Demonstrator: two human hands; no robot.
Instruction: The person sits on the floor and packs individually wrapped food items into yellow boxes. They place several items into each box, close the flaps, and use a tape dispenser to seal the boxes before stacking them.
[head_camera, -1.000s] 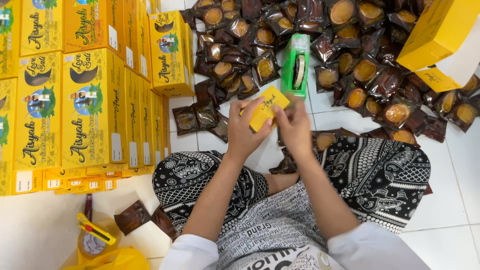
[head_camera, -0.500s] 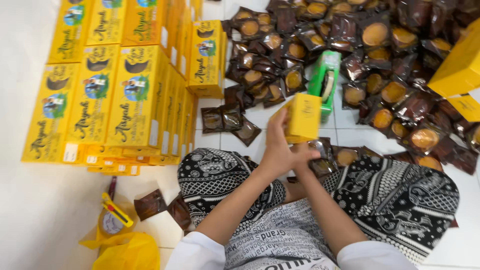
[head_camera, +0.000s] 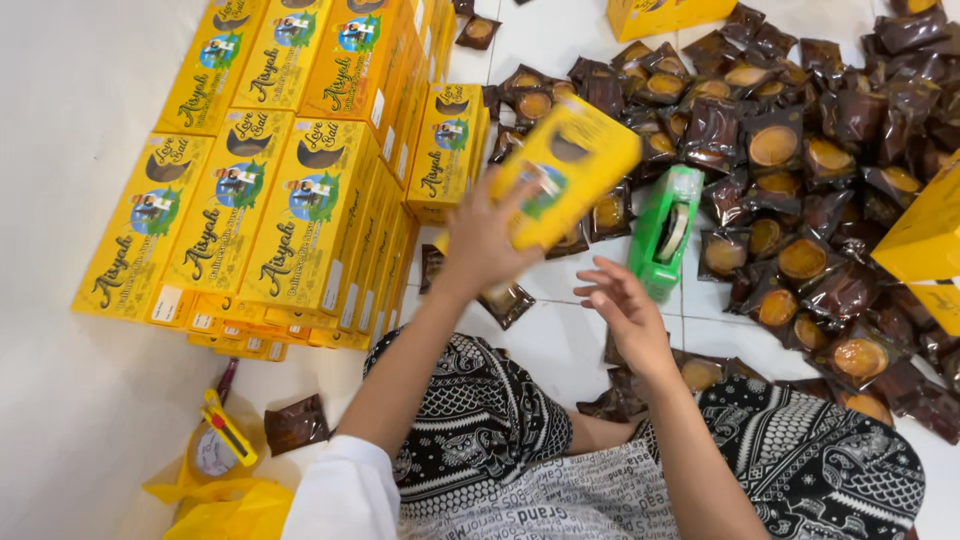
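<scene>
The big stack of yellow boxes (head_camera: 300, 190) sits just to the left of the left hand (head_camera: 485, 240), and it could get bumped and tip over if the hand swings too wide. To the right of both hands lies a wide heap of brown wrapped cakes (head_camera: 800, 180) on the white floor; a knee or elbow might squash the near ones. The left hand is closed around one yellow box (head_camera: 570, 165), lifted up and tilted, and it might slip because only one hand grips it. A green tape holder (head_camera: 662, 232) stands just past the right hand (head_camera: 625, 310). The right hand is open, fingers spread, holding nothing, close under the box but not touching it.
</scene>
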